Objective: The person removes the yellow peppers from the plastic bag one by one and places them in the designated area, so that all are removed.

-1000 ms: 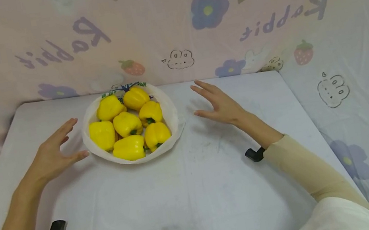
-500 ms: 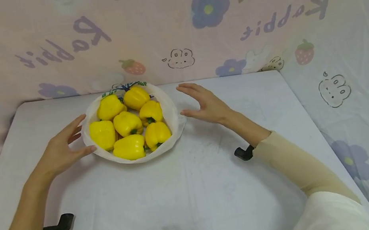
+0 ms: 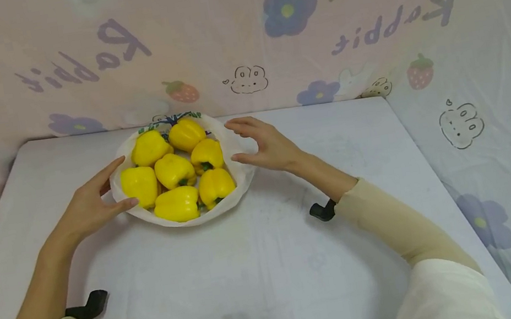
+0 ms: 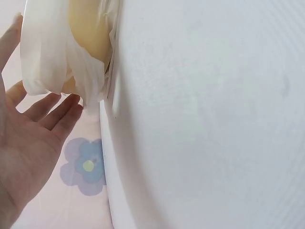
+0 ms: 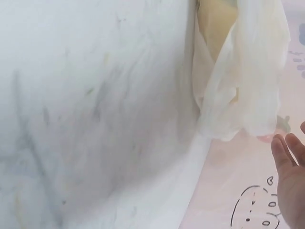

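peppers (image 3: 175, 170) in white bag (image 3: 241, 175) | left hand (image 3: 92, 205), right hand (image 3: 267, 143) flanking | thumbs, fingers apart

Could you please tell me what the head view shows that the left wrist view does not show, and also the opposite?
Only the head view: the right hand, the seven yellow peppers and the lettering on the backdrop.

Only the left wrist view: a tan surface between the outer folds of the white liner.

Both: the left hand, the liner, the white tabletop and the patterned backdrop.
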`<state>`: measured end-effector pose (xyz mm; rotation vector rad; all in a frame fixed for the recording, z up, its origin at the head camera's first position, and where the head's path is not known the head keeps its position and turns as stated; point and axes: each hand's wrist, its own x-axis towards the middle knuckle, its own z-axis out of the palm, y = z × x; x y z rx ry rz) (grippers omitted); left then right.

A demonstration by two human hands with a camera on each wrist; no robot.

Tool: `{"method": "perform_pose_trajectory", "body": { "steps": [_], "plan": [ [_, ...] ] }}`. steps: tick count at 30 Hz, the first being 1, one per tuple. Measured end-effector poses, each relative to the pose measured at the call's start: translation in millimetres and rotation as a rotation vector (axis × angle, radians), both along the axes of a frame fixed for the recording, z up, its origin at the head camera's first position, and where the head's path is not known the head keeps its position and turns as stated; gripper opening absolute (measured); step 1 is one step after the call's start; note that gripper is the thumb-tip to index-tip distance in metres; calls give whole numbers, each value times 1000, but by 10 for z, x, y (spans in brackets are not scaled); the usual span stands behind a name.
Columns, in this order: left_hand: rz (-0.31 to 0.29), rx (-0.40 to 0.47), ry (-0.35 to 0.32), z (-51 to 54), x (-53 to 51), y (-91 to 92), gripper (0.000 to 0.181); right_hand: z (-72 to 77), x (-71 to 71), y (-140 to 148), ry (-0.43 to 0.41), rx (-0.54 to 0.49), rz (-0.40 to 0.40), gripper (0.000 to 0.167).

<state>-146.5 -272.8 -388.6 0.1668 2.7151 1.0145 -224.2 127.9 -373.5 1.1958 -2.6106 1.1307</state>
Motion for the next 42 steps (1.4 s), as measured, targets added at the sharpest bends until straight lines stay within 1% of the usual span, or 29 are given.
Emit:
{"method": "perform_pose_trajectory", "body": {
  "steps": [5,10,14,18,21,23,27,34,38,42],
  "plan": [
    [-8,31,-21,-3,-20,10,100,5,-7,-144,-30,-17,15,65],
    [-12,32,-17,-4,-20,22,99,29,-9,-279,-34,-23,17,61],
    [-10,30,-15,1,-27,26,99,31,-21,-368,-88,1,12,58],
    [-10,31,-14,-6,-42,18,99,36,-16,-458,-162,52,-43,58],
    [-10,39,-17,-15,-46,26,98,41,3,-530,-185,122,-117,59],
    [-12,44,-16,-26,-47,35,98,37,13,-570,-186,167,-159,60],
    [-17,47,-3,-46,-50,52,97,29,37,-636,-207,224,-215,63],
    [-14,50,12,-47,-51,62,95,4,42,-710,-197,267,-275,64],
    [-15,65,20,-36,-44,74,95,-31,33,-732,-229,288,-309,66],
    [-5,63,12,-32,-50,75,94,-65,26,-763,-257,279,-328,67]
  ]
}}
